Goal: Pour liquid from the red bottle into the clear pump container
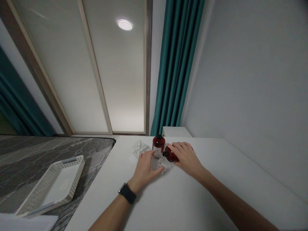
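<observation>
My right hand [186,158] is closed around a dark red bottle [170,154], which lies tilted on its side with its black neck pointing left. A second dark red bottle [158,143] with a white label and a black top stands upright just behind. My left hand [145,167] is open, thumb and fingers apart, reaching around crumpled-looking clear plastic [160,161] in front of the upright bottle. Whether its fingertips grip that plastic I cannot tell. Another clear plastic piece [139,147] lies to the left of the upright bottle.
The white table [192,199] extends under both arms. Left of it, lower down, a white perforated basket [49,189] sits on a dark striped surface [14,166]. Behind are a small white box-like piece [176,131], a teal curtain [179,64] and frosted sliding doors [120,80]. A grey wall [255,80] borders the right.
</observation>
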Demonstrator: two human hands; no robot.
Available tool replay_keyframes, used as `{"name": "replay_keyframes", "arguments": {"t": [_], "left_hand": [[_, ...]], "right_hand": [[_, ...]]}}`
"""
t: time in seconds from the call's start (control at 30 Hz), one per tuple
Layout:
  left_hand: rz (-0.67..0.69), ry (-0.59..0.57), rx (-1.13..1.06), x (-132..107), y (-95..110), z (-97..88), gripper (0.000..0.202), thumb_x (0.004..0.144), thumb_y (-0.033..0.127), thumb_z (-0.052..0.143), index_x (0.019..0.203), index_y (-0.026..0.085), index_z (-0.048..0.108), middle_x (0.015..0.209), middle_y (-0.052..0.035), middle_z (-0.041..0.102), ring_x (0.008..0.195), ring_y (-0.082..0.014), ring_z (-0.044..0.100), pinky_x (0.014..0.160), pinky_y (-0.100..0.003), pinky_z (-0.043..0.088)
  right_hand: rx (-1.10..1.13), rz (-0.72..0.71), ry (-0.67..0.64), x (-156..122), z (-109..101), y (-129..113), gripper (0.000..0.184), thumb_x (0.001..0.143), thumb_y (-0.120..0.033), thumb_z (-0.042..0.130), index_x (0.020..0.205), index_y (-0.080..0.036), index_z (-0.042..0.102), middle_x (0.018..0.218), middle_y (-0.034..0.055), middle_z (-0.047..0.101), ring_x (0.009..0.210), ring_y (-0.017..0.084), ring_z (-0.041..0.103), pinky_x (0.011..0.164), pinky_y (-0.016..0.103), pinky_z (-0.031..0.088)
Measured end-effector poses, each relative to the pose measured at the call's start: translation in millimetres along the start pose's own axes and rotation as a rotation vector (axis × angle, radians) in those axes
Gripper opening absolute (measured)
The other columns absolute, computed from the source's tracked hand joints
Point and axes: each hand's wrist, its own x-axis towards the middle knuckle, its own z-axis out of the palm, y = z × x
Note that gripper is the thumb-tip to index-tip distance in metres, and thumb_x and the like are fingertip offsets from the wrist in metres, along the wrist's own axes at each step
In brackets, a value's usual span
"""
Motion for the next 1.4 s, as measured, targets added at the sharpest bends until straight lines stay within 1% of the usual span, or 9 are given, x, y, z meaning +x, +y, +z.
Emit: {"name": "replay_keyframes", "arguments": {"t": [0.2,0.53,0.77,0.93,1.13,1.23,1.4], "left_hand": [[-0.01,0.005,-0.002,0,2,-1.2,0.056,0.072,0.032,0.081,0.12,0.019,0.055,0.106,-0.0094,0.067,0.101,-0.0321,0.063,0.091,-0.05,0.047],[-0.003,0.032,0.009,-2,0,2.5,0.058,0.072,0.036,0.08,0.121,0.018,0.054,0.109,-0.0101,0.066,0.099,-0.0319,0.063,0.089,-0.049,0.048],[-0.011,0.042,0.006,-2,1,2.4,0.059,0.073,0.037,0.08,0.123,0.019,0.053,0.11,-0.0103,0.066,0.099,-0.0318,0.063,0.087,-0.048,0.049],[-0.01,0.049,-0.036,-3,-2,5.5,0.061,0.074,0.037,0.08,0.124,0.019,0.051,0.111,-0.0105,0.064,0.101,-0.0317,0.062,0.088,-0.048,0.051],[-0.026,0.034,-0.134,-3,-1,4.7,0.059,0.076,0.033,0.078,0.125,0.018,0.049,0.114,-0.0111,0.061,0.103,-0.0297,0.061,0.09,-0.047,0.053],[-0.036,0.033,-0.15,-3,-1,4.1,0.06,0.076,0.034,0.079,0.125,0.017,0.049,0.115,-0.012,0.061,0.104,-0.0298,0.061,0.091,-0.047,0.053],[-0.035,0.04,-0.156,-4,-2,5.6,0.059,0.076,0.034,0.077,0.125,0.02,0.048,0.117,-0.0111,0.061,0.105,-0.0291,0.061,0.091,-0.047,0.053]], "right_hand": [[-0.004,-0.017,0.014,0,0,1,0.07,0.08,-0.013,0.073,0.143,-0.023,0.045,0.124,0.0106,0.066,0.112,0.031,0.057,0.1,0.047,0.038],[-0.009,-0.03,-0.011,4,-6,2,0.074,0.075,-0.012,0.079,0.141,-0.023,0.047,0.124,0.0103,0.067,0.113,0.031,0.058,0.1,0.048,0.038],[-0.016,-0.042,-0.001,5,-5,3,0.071,0.078,-0.011,0.075,0.142,-0.023,0.046,0.126,0.0109,0.066,0.115,0.031,0.058,0.102,0.05,0.037],[-0.015,-0.04,-0.01,7,-8,3,0.073,0.077,-0.012,0.077,0.142,-0.025,0.047,0.126,0.01,0.066,0.115,0.031,0.058,0.102,0.049,0.038],[-0.028,-0.051,-0.03,9,-11,3,0.076,0.074,-0.012,0.08,0.141,-0.025,0.047,0.127,0.009,0.066,0.116,0.031,0.058,0.103,0.05,0.038],[-0.033,-0.055,-0.036,10,-12,3,0.077,0.074,-0.013,0.081,0.141,-0.025,0.047,0.128,0.0089,0.066,0.116,0.032,0.058,0.103,0.05,0.038],[-0.034,-0.061,-0.036,12,-12,4,0.08,0.072,-0.015,0.084,0.142,-0.027,0.047,0.128,0.0086,0.066,0.117,0.031,0.058,0.104,0.051,0.038]]}}
